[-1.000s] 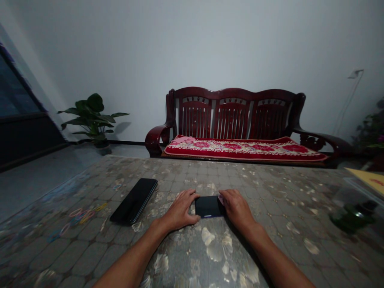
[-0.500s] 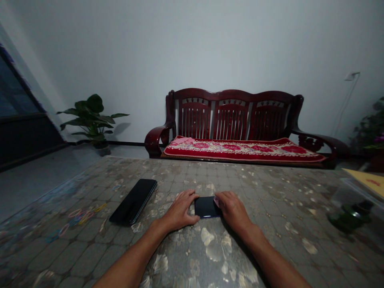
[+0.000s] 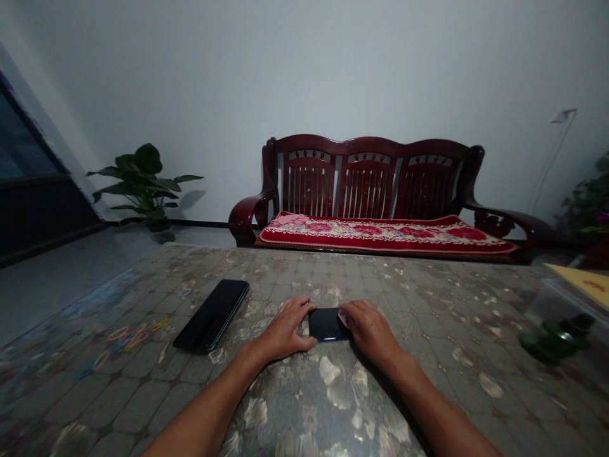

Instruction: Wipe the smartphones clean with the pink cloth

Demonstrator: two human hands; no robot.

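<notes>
A small dark phone (image 3: 326, 324) lies flat on the patterned tablecloth, its long side running left to right. My left hand (image 3: 291, 325) grips the phone's left end, thumb at the near corner and fingers at the far corner. Over the right end is my right hand (image 3: 370, 329), fingers pinched on a small pinkish piece (image 3: 343, 318) that touches the screen. Whether the piece is cloth or paper I cannot tell, as the fingers cover most of it. A larger black phone (image 3: 212, 315) rests to the left of my left hand.
Several coloured rubber bands (image 3: 129, 339) lie at the left of the table (image 3: 304, 270). A green glass bottle (image 3: 554, 339) and a clear container with a yellow card (image 3: 583, 284) are at the right. Beyond stand a wooden bench (image 3: 364, 171) and a potted plant (image 3: 143, 181).
The camera view has tilted slightly, so the scene sits a little higher. Both hands keep the same grip, with hardly any movement over the small phone.
</notes>
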